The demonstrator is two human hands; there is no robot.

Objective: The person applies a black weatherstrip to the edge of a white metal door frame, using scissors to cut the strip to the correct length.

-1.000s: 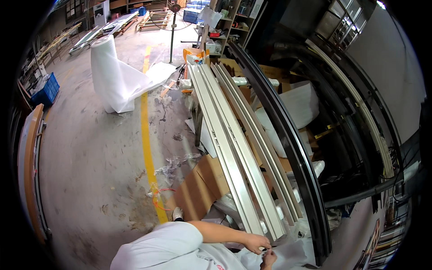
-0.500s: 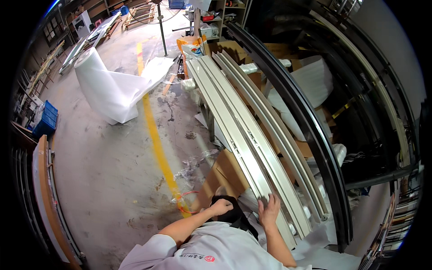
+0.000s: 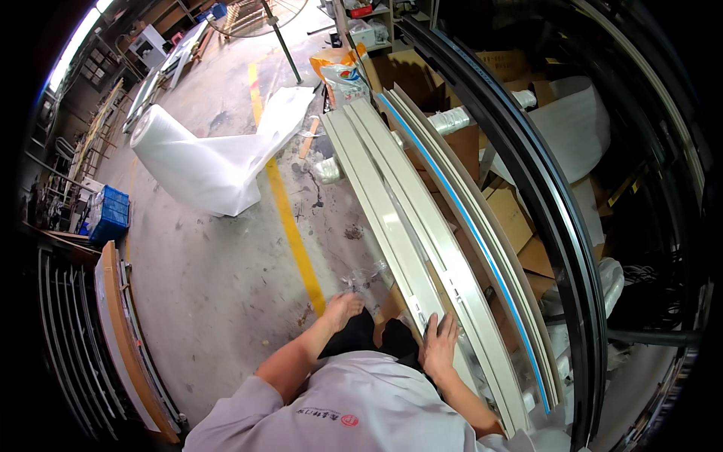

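Note:
My right hand (image 3: 439, 345) rests on the leftmost long beige metal profile (image 3: 388, 220), fingers stretched along its top face. Close beside it lies a second beige profile (image 3: 425, 226), with small slots cut in its surface. Away from the profiles, my left hand (image 3: 344, 310) hangs over the floor in front of my body. Its fingers look loosely curled together, with nothing visible in them. Farther right are more beige profiles (image 3: 503, 260), one carrying a blue strip (image 3: 482, 245).
Dark profiles (image 3: 561, 200) run along the right, near cardboard boxes (image 3: 508, 218). A plastic-wrapped support bar (image 3: 450, 120) lies under the profiles. On the floor at left sit a white foam roll (image 3: 184, 162), a yellow line (image 3: 290, 233) and a blue crate (image 3: 111, 215). A fan stand (image 3: 282, 45) is beyond.
My view has shifted, and I stand farther forward along the profiles. The left hand has moved forward and left, off my body. The right hand is farther up the leftmost profile.

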